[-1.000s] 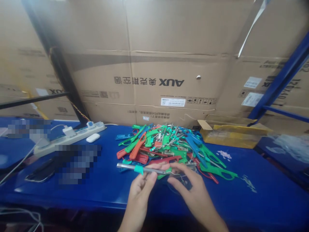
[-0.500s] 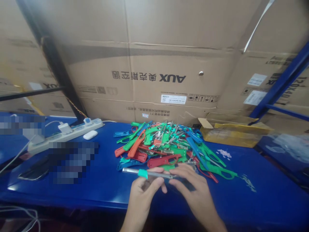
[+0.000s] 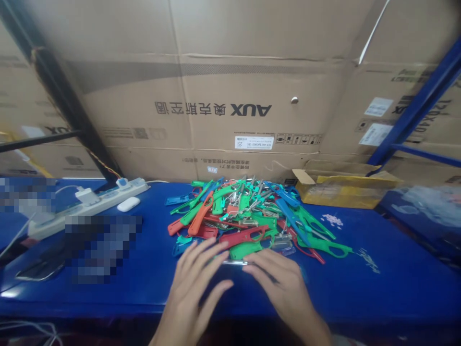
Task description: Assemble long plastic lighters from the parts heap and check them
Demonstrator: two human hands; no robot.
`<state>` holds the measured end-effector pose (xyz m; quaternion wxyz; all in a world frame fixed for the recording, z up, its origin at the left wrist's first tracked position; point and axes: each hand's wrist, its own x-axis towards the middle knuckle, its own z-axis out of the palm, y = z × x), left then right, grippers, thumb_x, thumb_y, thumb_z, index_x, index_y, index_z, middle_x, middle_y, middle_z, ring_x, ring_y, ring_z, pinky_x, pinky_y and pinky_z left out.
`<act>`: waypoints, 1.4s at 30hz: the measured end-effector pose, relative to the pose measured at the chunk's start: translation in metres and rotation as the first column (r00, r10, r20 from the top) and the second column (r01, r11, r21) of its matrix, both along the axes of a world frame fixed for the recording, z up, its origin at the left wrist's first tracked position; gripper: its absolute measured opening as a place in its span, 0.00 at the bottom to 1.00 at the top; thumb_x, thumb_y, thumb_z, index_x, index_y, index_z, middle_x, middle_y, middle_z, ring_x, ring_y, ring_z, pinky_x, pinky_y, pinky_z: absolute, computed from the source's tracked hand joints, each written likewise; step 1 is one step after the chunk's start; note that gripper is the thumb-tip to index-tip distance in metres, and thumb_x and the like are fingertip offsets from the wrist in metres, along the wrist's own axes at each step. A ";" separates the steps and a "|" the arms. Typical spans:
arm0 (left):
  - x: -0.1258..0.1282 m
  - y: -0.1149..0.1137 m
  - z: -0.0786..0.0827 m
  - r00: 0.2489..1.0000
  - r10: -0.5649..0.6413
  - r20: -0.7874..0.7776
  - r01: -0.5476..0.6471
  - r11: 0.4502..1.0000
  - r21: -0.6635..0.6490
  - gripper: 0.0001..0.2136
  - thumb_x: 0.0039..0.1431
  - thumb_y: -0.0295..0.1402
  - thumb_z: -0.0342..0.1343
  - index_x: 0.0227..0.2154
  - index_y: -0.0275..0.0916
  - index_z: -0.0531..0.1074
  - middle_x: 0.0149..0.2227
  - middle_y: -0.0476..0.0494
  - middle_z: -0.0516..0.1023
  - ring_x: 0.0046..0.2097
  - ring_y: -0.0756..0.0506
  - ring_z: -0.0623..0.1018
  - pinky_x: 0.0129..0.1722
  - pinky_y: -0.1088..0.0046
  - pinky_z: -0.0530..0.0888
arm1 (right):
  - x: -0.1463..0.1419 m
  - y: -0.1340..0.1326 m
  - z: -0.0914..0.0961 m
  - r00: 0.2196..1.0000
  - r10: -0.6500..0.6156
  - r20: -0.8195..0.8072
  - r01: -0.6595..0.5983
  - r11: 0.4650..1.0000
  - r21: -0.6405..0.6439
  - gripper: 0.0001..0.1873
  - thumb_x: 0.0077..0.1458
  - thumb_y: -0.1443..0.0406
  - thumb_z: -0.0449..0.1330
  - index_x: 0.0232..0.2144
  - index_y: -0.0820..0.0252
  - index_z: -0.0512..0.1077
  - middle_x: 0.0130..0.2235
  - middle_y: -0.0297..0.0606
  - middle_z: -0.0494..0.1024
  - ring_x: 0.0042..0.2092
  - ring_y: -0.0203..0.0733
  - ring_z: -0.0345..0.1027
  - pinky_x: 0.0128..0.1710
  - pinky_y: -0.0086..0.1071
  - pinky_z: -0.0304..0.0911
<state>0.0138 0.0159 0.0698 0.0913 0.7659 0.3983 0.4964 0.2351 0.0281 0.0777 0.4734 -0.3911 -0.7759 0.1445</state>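
Note:
My right hand (image 3: pixel 283 283) pinches the end of a slim metal lighter tube (image 3: pixel 235 263) between thumb and fingers. The tube lies nearly level, and its left end is hidden behind my left hand (image 3: pixel 196 281). That hand is open, with its fingers stretched out and its thumb apart. Just beyond both hands is a heap of stick-lighter parts: a red lighter shell (image 3: pixel 243 236), a green shell (image 3: pixel 247 250), an orange shell (image 3: pixel 200 216), a blue shell (image 3: pixel 291 218) and several metal tubes with teal pieces.
A yellow-taped carton (image 3: pixel 345 192) stands at the back right of the blue table (image 3: pixel 403 269). Small pink pieces (image 3: pixel 332 220) and thin pins (image 3: pixel 368 261) lie to the right. At left are a power strip (image 3: pixel 111 194) and a white case (image 3: pixel 128 204). Cardboard (image 3: pixel 216 77) walls the back.
My left hand has let go of the metal tube and spread its fingers. The tube's teal piece is now hidden. My right hand keeps hold; the view has shifted slightly.

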 end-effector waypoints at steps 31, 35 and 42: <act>0.021 0.021 -0.011 0.956 -0.219 -0.195 0.139 0.923 -0.358 0.11 0.72 0.32 0.51 0.51 0.49 0.75 0.47 0.45 0.80 0.48 0.41 0.79 0.52 0.63 0.73 | 0.055 -0.009 -0.029 0.970 -0.243 -0.003 0.240 0.958 -0.157 0.10 0.64 0.57 0.62 0.33 0.53 0.79 0.42 0.39 0.81 0.40 0.39 0.80 0.40 0.23 0.73; 0.021 0.020 -0.011 0.945 -0.217 -0.245 0.119 0.926 -0.359 0.11 0.73 0.31 0.50 0.51 0.48 0.74 0.47 0.48 0.79 0.48 0.43 0.78 0.51 0.63 0.72 | 0.054 -0.008 -0.028 0.970 -0.242 0.018 0.242 0.965 -0.104 0.11 0.65 0.57 0.61 0.33 0.54 0.79 0.40 0.38 0.81 0.39 0.38 0.80 0.39 0.22 0.72; 0.023 0.023 -0.011 0.933 -0.210 -0.293 0.105 0.936 -0.337 0.09 0.73 0.30 0.51 0.48 0.47 0.74 0.47 0.49 0.78 0.48 0.44 0.75 0.48 0.63 0.69 | 0.054 -0.012 -0.028 0.970 -0.235 0.061 0.240 0.967 -0.087 0.08 0.66 0.61 0.60 0.35 0.53 0.78 0.40 0.36 0.80 0.41 0.37 0.79 0.43 0.22 0.71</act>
